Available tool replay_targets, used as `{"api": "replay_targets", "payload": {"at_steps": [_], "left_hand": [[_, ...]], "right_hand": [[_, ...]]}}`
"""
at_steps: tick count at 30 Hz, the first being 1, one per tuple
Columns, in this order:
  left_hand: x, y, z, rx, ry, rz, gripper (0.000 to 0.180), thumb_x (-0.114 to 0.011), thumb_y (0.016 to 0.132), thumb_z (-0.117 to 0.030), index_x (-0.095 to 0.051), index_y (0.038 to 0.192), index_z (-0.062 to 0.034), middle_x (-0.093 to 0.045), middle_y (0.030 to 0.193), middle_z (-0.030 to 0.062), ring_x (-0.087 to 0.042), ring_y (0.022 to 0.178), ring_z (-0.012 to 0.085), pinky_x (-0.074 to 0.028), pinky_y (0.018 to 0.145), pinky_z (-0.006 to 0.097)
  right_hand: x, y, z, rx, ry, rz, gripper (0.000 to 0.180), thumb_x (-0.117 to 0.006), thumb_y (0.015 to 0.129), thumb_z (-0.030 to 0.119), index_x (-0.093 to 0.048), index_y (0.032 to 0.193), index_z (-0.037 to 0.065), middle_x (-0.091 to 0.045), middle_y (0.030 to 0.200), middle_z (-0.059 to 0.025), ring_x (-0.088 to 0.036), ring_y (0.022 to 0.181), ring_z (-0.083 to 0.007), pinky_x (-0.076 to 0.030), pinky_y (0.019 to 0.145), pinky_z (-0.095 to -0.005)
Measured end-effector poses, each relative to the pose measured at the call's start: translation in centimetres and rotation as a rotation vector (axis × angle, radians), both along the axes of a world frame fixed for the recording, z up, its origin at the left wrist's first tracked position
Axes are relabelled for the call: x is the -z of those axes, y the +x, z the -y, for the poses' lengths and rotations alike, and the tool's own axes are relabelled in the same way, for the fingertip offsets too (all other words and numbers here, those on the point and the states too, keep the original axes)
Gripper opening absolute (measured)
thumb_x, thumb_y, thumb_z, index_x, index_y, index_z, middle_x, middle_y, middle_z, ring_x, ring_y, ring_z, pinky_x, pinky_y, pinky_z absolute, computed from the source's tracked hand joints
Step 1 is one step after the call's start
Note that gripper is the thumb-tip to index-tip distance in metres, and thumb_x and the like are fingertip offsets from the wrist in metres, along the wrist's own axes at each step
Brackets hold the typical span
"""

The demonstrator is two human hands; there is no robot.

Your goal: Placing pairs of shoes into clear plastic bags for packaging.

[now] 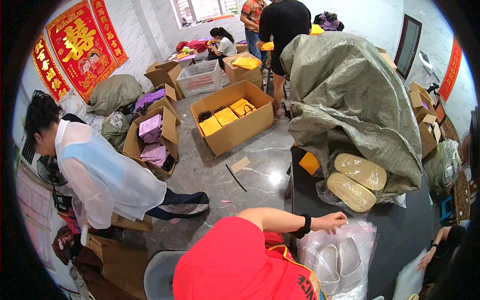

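Note:
From the lower edge, my left arm in a red sleeve bends across to the right, a black band on its wrist. My left hand is closed, its fingers pinching the upper edge of a clear plastic bag. A pair of pale grey-white slippers lies flat, side by side, in or under the clear plastic on the dark table. Beyond my hand, a pair of yellowish slippers in clear wrapping rests against a large grey-green woven sack. My right hand does not show.
At the right edge, another person's hand touches clear plastic. A person in a sheer white top bends over at left. Open cartons, one with yellow packets, another with purple packets, stand on the floor. Several people are farther back.

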State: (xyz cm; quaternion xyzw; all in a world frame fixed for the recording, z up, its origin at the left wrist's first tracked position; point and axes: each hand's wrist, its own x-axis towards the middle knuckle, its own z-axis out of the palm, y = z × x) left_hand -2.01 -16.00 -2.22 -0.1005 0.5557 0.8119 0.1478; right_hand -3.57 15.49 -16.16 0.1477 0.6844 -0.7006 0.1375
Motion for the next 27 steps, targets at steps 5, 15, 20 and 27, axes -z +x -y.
{"api": "replay_targets", "payload": {"at_steps": [5,15,20,27], "left_hand": [[5.0,0.9,1.5,0.569,-0.407,-0.09,0.035,-0.066,0.071,-0.025,-0.054,0.096,-0.0036,-0.056,0.069,0.0036,-0.053,0.059,0.0126,-0.041,0.049,0.027],[-5.8,2.7,1.4,0.545,0.533,0.145,0.03,-0.04,0.089,-0.033,-0.05,0.105,-0.0088,-0.061,0.086,0.0094,-0.063,0.063,0.0179,-0.047,0.05,0.029],[5.2,3.2,0.2,0.92,0.055,0.064,0.044,-0.05,0.083,-0.023,-0.04,0.126,-0.0169,-0.062,0.083,0.0111,-0.057,0.053,0.0174,-0.04,0.042,0.027],[13.6,1.0,-8.4,1.112,-0.608,-0.839,0.06,-0.064,0.071,-0.021,-0.042,0.126,-0.0205,-0.061,0.084,0.0121,-0.059,0.063,0.0236,-0.048,0.053,0.035]], "right_hand": [[-0.8,0.8,0.2,0.004,0.0,0.007,0.048,-0.049,0.085,0.029,-0.037,0.126,0.007,-0.038,0.126,-0.0136,-0.041,0.115,-0.0288,-0.036,0.093,-0.0436],[-2.9,1.5,-0.2,0.026,0.008,0.027,0.05,-0.049,0.085,0.03,-0.035,0.127,0.007,-0.038,0.127,-0.0144,-0.041,0.115,-0.0296,-0.037,0.093,-0.0439],[-3.4,1.7,0.9,0.011,0.007,0.046,0.05,-0.048,0.086,0.03,-0.034,0.128,0.007,-0.038,0.127,-0.0148,-0.041,0.115,-0.03,-0.037,0.093,-0.0441],[-5.0,2.8,0.1,-0.015,0.035,0.092,0.051,-0.048,0.086,0.031,-0.033,0.129,0.007,-0.037,0.127,-0.0153,-0.041,0.115,-0.0305,-0.037,0.093,-0.0443]]}}
